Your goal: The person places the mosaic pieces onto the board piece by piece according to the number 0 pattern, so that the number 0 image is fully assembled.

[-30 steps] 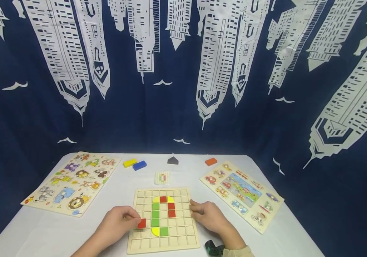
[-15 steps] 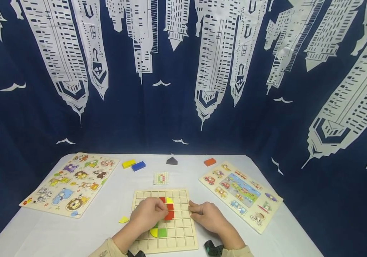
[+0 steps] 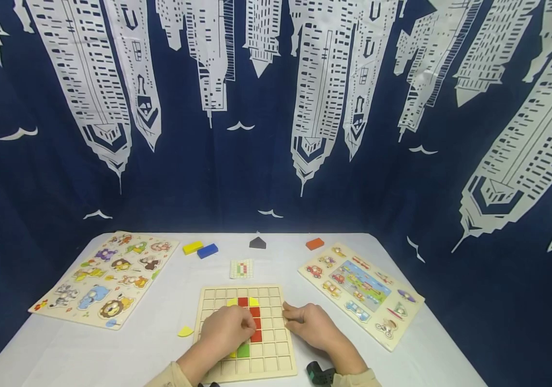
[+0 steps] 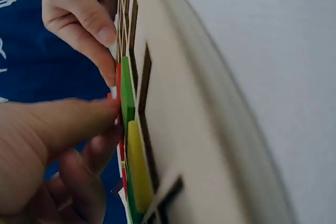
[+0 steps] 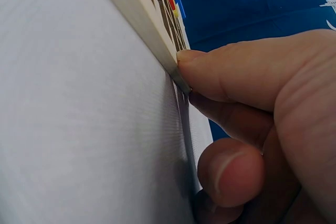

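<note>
- A wooden grid board (image 3: 271,355) is laid flat at the near edge of the white table (image 3: 159,344), right in front of the person, with red, green and yellow tiles slotted into its cells.
- The left hand (image 3: 224,330) is parked over the middle of the board, fingers curled down onto the tiles; whether a tile is actually pinched can't be told, since the knuckles cover it. In the left wrist view a fingertip is pressed against a red tile (image 4: 118,82) next to a green one.
- The board's right edge is gripped by the right hand (image 3: 310,325), thumb tip pressed on the rim.
- A loose yellow piece (image 3: 185,331) is left on the table just left of the board.
- An animal puzzle (image 3: 104,277) is set far left, a vehicle puzzle (image 3: 360,293) far right, a small pattern card (image 3: 242,269) just behind the board.
- Yellow (image 3: 192,247), blue (image 3: 207,251), dark (image 3: 258,243) and orange (image 3: 315,244) blocks are lined along the far edge.
- Everything is backed by a navy skyline curtain (image 3: 276,107).
</note>
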Demonstrator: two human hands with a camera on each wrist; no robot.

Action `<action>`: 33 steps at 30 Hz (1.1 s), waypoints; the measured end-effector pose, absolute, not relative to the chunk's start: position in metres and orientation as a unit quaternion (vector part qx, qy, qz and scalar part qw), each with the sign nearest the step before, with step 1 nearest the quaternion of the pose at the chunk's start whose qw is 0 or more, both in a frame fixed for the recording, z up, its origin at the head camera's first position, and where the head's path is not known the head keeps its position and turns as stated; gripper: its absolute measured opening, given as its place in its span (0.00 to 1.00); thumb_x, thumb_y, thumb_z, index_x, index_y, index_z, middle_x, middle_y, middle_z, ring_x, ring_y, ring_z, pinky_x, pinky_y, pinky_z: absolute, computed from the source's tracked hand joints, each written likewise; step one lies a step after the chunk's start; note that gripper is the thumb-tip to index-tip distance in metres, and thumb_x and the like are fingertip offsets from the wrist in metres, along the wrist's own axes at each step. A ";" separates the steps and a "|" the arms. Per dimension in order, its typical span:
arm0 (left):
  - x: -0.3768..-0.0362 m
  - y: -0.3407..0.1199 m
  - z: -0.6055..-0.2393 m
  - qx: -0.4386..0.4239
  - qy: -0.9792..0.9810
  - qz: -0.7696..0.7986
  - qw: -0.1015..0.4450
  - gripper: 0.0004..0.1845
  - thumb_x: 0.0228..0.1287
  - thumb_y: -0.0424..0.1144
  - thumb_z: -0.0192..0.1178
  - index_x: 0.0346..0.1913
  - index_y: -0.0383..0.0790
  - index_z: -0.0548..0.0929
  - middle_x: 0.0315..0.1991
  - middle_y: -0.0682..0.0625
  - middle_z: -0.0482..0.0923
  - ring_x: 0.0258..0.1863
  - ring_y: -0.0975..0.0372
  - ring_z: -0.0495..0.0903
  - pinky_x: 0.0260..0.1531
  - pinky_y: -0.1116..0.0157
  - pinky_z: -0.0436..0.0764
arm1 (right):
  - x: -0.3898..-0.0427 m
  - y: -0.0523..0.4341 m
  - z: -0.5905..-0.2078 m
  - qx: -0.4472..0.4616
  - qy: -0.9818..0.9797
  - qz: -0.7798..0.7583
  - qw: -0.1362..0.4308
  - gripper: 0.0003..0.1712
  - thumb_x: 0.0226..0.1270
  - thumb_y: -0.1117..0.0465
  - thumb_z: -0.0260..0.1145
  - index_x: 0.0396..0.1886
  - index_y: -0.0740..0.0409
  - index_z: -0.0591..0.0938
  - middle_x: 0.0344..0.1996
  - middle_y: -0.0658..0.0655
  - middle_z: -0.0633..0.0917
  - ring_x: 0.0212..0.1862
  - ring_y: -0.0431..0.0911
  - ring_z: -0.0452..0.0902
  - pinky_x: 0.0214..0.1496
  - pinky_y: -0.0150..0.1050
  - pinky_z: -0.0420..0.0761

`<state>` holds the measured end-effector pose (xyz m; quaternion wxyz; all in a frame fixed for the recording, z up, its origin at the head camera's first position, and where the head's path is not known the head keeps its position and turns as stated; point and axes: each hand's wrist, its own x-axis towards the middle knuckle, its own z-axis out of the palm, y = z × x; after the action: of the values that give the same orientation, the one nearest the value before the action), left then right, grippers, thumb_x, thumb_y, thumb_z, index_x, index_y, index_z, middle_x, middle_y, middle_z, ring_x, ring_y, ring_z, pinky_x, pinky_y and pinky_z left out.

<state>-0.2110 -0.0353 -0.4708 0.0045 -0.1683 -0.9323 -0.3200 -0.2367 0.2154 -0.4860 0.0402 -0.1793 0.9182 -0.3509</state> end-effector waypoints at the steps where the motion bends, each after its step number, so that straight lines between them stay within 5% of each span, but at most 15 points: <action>1: -0.211 -0.037 -0.470 -0.173 -0.932 -0.319 0.007 0.06 0.59 0.41 0.74 0.27 0.56 0.89 0.24 0.66 0.80 0.21 0.69 0.73 0.19 0.65 0.71 | -0.237 0.215 -0.486 -0.179 0.918 -0.351 0.040 0.17 0.66 0.60 0.72 0.54 0.56 0.88 0.64 0.53 0.82 0.70 0.56 0.74 0.69 0.57 0.71; 13: -0.214 -0.154 -0.467 -0.002 -0.953 -0.294 0.068 0.08 0.64 0.40 0.67 0.45 0.51 0.89 0.40 0.54 0.88 0.36 0.61 0.84 0.33 0.57 0.81 | -0.238 0.216 -0.485 -0.184 0.919 -0.346 0.035 0.17 0.66 0.59 0.72 0.55 0.56 0.88 0.64 0.54 0.82 0.70 0.57 0.74 0.70 0.58 0.71; 19: -0.214 -0.184 -0.491 -0.017 -0.947 -0.321 0.016 0.13 0.58 0.43 0.74 0.47 0.55 0.89 0.39 0.60 0.85 0.43 0.64 0.82 0.47 0.54 0.81 | -0.238 0.218 -0.487 -0.182 0.917 -0.354 0.039 0.18 0.67 0.59 0.72 0.55 0.56 0.88 0.64 0.54 0.82 0.70 0.57 0.74 0.70 0.58 0.70; 25: -0.214 -0.180 -0.495 -0.060 -0.948 -0.313 0.002 0.12 0.52 0.47 0.78 0.40 0.63 0.89 0.38 0.66 0.82 0.39 0.69 0.78 0.43 0.61 0.79 | -0.237 0.218 -0.490 -0.183 0.914 -0.359 0.040 0.18 0.67 0.59 0.71 0.55 0.55 0.88 0.64 0.53 0.82 0.70 0.56 0.74 0.70 0.58 0.70; 33: -0.211 -0.178 -0.493 -0.011 -0.930 -0.367 -0.006 0.12 0.50 0.43 0.79 0.35 0.57 0.86 0.30 0.61 0.82 0.29 0.63 0.75 0.32 0.65 0.72 | -0.237 0.216 -0.488 -0.189 0.916 -0.352 0.037 0.18 0.67 0.60 0.71 0.56 0.57 0.87 0.64 0.54 0.82 0.70 0.57 0.74 0.70 0.58 0.70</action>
<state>-0.2110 -0.1783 -0.4928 -0.0064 -0.0105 -0.9301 -0.3670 -0.2365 0.2158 -0.4875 0.0373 -0.1892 0.9158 -0.3523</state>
